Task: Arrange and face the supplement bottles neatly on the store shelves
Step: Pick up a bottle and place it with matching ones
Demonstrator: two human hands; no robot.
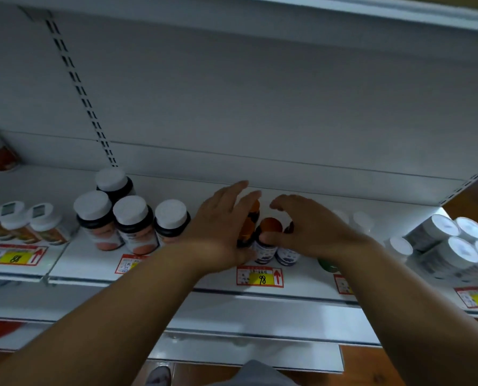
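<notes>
Here, two bare arms reach onto a white store shelf. The left hand, fingers straight, presses flat against the side of a small cluster of orange-capped supplement bottles; the right hand curls around them, thumb on one cap. They seem to be being squared together (above the yellow "98" price tag). Next, probably, labels turned forward, in line with the white-capped bottles just beside.

A shop is indicated: white metal shelves are stocked with rows of supplement bottles, and red-and-yellow price tags are fixed along the near shelf edge.
</notes>
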